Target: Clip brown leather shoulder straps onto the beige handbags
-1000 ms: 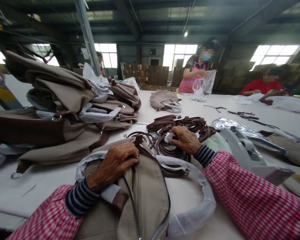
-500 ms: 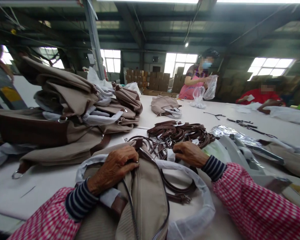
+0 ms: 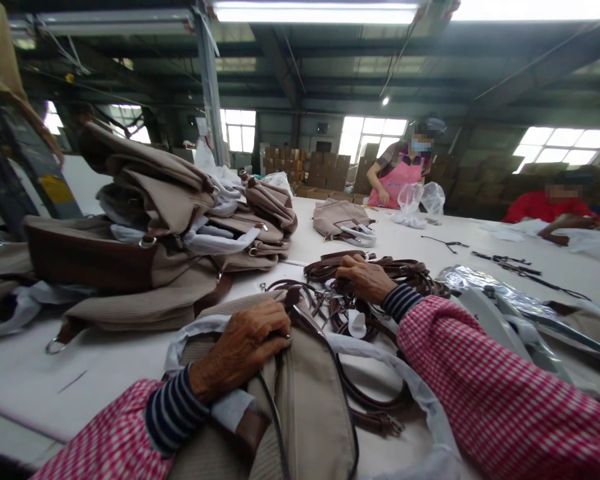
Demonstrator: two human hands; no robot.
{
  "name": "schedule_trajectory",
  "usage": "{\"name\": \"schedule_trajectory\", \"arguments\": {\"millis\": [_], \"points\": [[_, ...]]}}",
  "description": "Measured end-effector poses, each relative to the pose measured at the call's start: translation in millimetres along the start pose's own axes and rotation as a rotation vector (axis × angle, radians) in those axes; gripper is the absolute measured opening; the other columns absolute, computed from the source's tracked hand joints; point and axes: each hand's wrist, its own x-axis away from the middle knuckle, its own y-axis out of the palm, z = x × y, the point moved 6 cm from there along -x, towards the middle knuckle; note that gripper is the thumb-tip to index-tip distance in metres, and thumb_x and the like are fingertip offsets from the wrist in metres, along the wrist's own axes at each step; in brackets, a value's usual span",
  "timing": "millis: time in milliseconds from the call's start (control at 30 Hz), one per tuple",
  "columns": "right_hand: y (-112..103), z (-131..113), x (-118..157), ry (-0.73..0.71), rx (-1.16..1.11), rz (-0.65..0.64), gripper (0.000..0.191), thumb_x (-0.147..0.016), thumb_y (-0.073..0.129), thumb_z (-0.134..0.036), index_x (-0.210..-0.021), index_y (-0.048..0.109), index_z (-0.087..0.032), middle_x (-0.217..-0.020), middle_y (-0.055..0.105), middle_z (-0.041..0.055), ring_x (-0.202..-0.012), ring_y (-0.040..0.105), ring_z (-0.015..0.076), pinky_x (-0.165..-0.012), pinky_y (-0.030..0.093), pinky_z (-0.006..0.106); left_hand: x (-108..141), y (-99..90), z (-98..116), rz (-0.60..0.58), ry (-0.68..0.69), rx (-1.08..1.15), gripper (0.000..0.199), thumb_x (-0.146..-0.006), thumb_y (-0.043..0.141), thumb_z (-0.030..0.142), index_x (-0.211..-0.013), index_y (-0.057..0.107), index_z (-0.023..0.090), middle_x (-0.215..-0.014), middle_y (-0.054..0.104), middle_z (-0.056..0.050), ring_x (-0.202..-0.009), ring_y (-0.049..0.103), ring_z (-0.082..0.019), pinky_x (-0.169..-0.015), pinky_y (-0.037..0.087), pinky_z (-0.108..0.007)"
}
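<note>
A beige ribbed bag [image 3: 315, 400] with a black-edged zip lies in front of me, its handles wrapped in white. My left hand [image 3: 247, 347] rests on its upper part, thumb and fingers closed on the fabric near the zip end. Beyond the bag is a heap of brown straps [image 3: 405, 270] with metal buckles. On the near left of that heap, my right hand [image 3: 365, 277] has its fingers curled down over a strap; the fingertips are partly hidden. A white tag [image 3: 356, 325] lies among the straps just below it.
Beige and brown bags [image 3: 175, 207] are piled high on the left. One more bag [image 3: 343, 220] lies farther back. A grey device [image 3: 500, 327] and clear plastic film [image 3: 485, 287] are at right. Two people [image 3: 403, 170] are across the white table [image 3: 290, 250].
My right hand has moved from the white tag forward onto the strap heap. My left hand stays on the bag. The view has shifted slightly; the co-worker in pink has lowered an arm.
</note>
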Motion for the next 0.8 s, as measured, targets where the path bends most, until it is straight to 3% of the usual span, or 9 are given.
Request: {"name": "schedule_trajectory", "arguments": {"millis": [100, 233, 367, 467, 533, 633, 733, 800], "points": [[0.3, 6.8, -10.4, 0.004, -0.051, -0.041, 0.029, -0.079, 0.065, -0.006, -0.100, 0.079, -0.022, -0.113, 0.066, 0.0112, -0.109, 0.057, 0.0295, -0.086, 0.048, 0.038, 0.1, 0.7, -0.4, 0.019, 0.012, 0.009, 0.013, -0.097, 0.060, 0.017, -0.084, 0.058, 0.018, -0.091, 0.062, -0.002, -0.092, 0.056, -0.020, -0.083, 0.039, -0.033], [-26.1, 27.3, -14.1, 0.004, -0.183, -0.128, 0.014, -0.081, 0.072, -0.021, -0.093, 0.079, -0.020, -0.103, 0.072, 0.0067, -0.095, 0.064, 0.0240, -0.080, 0.049, 0.033, -0.3, 0.6, -0.5, 0.036, 0.010, 0.017, 0.013, -0.097, 0.061, 0.016, -0.084, 0.058, 0.018, -0.091, 0.062, -0.003, -0.092, 0.056, -0.020, -0.083, 0.039, -0.033], [-62.0, 34.2, 1.7, 0.078, -0.488, -0.208, 0.030, -0.084, 0.071, -0.043, -0.095, 0.077, -0.016, -0.081, 0.070, 0.0027, -0.073, 0.062, 0.0183, -0.064, 0.046, 0.028, -0.2, 0.2, -2.8, 0.034, 0.012, 0.008, 0.012, -0.096, 0.061, 0.015, -0.084, 0.059, 0.017, -0.091, 0.062, -0.003, -0.092, 0.056, -0.020, -0.083, 0.040, -0.032], [-86.5, 15.4, 28.1, 0.122, -0.714, -0.099, 0.033, -0.080, 0.078, -0.045, -0.093, 0.075, -0.015, -0.084, 0.069, 0.0030, -0.077, 0.062, 0.0185, -0.067, 0.046, 0.029, -0.7, 0.8, -3.6, 0.028, 0.006, -0.016, 0.013, -0.095, 0.060, 0.014, -0.083, 0.060, 0.017, -0.090, 0.062, -0.002, -0.091, 0.057, -0.020, -0.082, 0.040, -0.032], [-96.6, -10.5, 52.5, 0.050, -0.677, 0.039, 0.026, -0.083, 0.078, -0.041, -0.093, 0.075, -0.017, -0.092, 0.068, 0.0041, -0.084, 0.062, 0.0194, -0.073, 0.047, 0.030, -2.0, 2.0, -2.1, 0.018, 0.003, -0.049, 0.013, -0.096, 0.059, 0.015, -0.084, 0.060, 0.017, -0.091, 0.063, -0.003, -0.091, 0.057, -0.020, -0.081, 0.041, -0.032], [-86.4, -56.3, 94.3, -0.075, -0.478, 0.159, 0.013, -0.091, 0.073, -0.032, -0.097, 0.074, -0.020, -0.102, 0.067, 0.0058, -0.093, 0.062, 0.0207, -0.082, 0.047, 0.032, -5.6, 4.8, 1.3, -0.002, 0.006, -0.121, 0.012, -0.097, 0.059, 0.016, -0.086, 0.061, 0.017, -0.093, 0.064, -0.004, -0.092, 0.058, -0.021, -0.081, 0.042, -0.033], [-49.6, -87.4, 128.2, -0.112, -0.295, 0.057, 0.003, -0.095, 0.068, -0.022, -0.097, 0.070, -0.021, -0.104, 0.067, 0.0068, -0.097, 0.061, 0.0222, -0.082, 0.047, 0.033, -10.5, 10.2, 4.4, -0.045, 0.011, -0.225, 0.010, -0.095, 0.060, 0.014, -0.086, 0.062, 0.017, -0.092, 0.065, -0.004, -0.091, 0.058, -0.022, -0.081, 0.042, -0.035], [-30.2, -93.9, 143.9, -0.123, -0.328, -0.029, 0.005, -0.096, 0.066, -0.021, -0.101, 0.069, -0.022, -0.108, 0.068, 0.0069, -0.100, 0.061, 0.0229, -0.084, 0.048, 0.034, -13.6, 13.9, 6.9, -0.073, 0.022, -0.297, 0.010, -0.094, 0.061, 0.013, -0.085, 0.062, 0.017, -0.091, 0.064, -0.004, -0.090, 0.057, -0.022, -0.081, 0.042, -0.035]]}}
